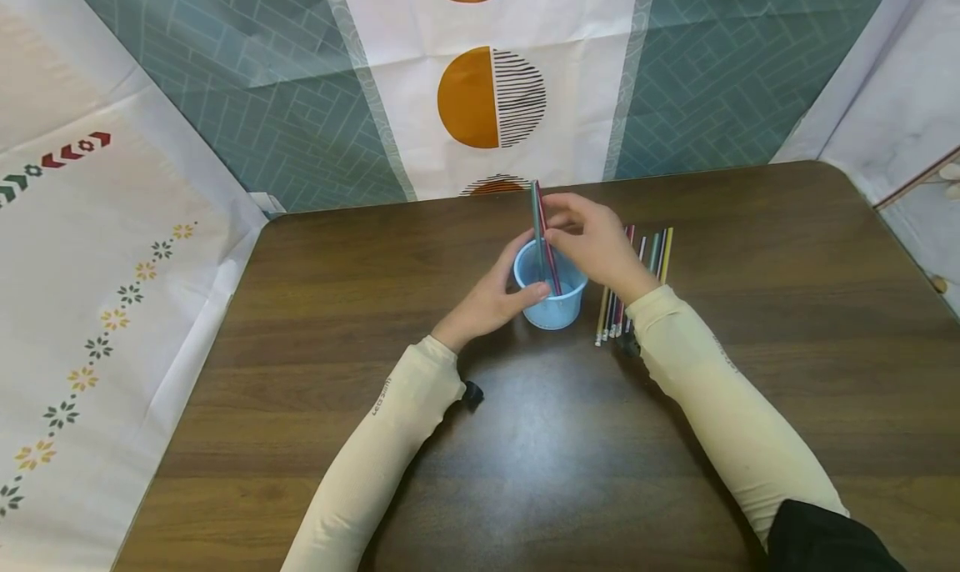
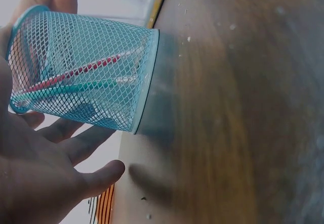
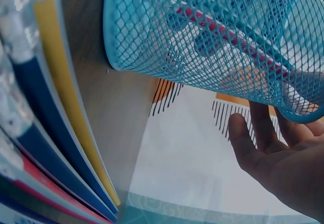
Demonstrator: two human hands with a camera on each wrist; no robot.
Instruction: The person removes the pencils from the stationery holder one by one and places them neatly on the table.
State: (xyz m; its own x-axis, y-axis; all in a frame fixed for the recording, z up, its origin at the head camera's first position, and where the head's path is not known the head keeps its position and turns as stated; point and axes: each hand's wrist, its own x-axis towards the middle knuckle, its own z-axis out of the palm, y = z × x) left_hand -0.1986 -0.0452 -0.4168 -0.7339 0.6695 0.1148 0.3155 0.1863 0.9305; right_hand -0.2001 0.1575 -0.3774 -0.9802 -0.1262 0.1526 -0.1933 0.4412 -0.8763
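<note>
A light blue mesh pencil cup (image 1: pixel 551 312) stands upright on the table. My left hand (image 1: pixel 491 298) grips its left side, thumb over the near rim and the other fingers round the far side, as the left wrist view shows. Inside the cup lean a red pencil (image 1: pixel 551 263) and a green pencil (image 1: pixel 536 218), close together at the top; through the mesh (image 2: pixel 86 47) their lower ends spread apart. Over the right rim, my right hand (image 1: pixel 596 234) pinches the red pencil with thumb and index finger. Its remaining fingers hang loosely beyond the mesh in the right wrist view.
Several more pencils (image 1: pixel 665 255) lie side by side on the brown table (image 1: pixel 360 305), right of the cup and partly under the right forearm. Their eraser ends point toward the person. A patterned cloth (image 1: pixel 300 113) hangs behind the table's far edge.
</note>
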